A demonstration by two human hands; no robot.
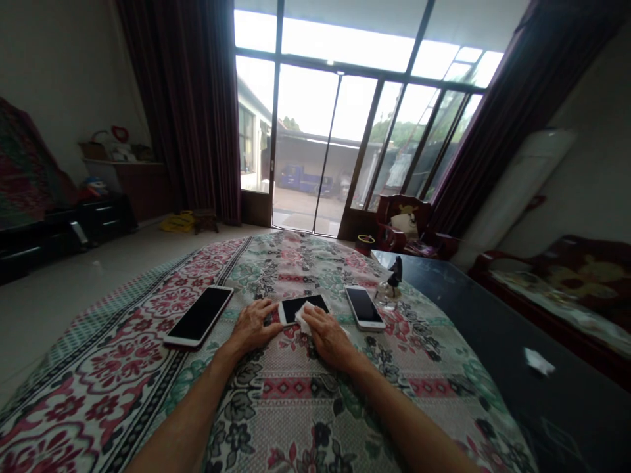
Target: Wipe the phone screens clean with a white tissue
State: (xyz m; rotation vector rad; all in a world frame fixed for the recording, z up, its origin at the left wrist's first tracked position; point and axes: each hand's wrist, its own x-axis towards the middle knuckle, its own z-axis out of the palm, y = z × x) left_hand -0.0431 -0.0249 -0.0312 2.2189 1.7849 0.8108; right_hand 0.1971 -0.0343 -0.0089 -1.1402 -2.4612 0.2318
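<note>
Head view, angled forward and down over two bare forearms reaching across a floral tablecloth (290, 401) draped on a dark glossy worktop (493, 341). Left hand (252, 326) flat on the cloth, just beside a white-framed middle smartphone (303, 309), with its fingers (263, 310) slightly apart and their tips at the phone's left edge. Right hand (328, 338) over the lower right corner of that phone, with its fingers (315, 322) close together on a white tissue (304, 320) bunched against the black screen; clamped or only pressing, impossible to tell from this view. Middle smartphone lying flat and screen up on the cloth, between the two hands.

To the left, a larger white-framed smartphone (200, 315), also flat and screen up, near the left hand. To the right, a third smartphone (363, 307), flat and screen up, just beside the right hand. Past that phone, a small black bird figurine (393, 276) on a clear glass base, near the cloth's edge. Out on the bare dark surface, a crumpled tissue scrap (539, 361).

Farther off, glazed doors (305, 144) between dark maroon curtains (207, 112), with a blue truck (300, 179) parked outside. Beside the doors, a red wooden armchair (404, 223); along the right wall, a red upholstered sofa (557, 282). On the left, a low black cabinet (103, 217) and a yellow bag (177, 222) on the tiled floor (73, 276).
</note>
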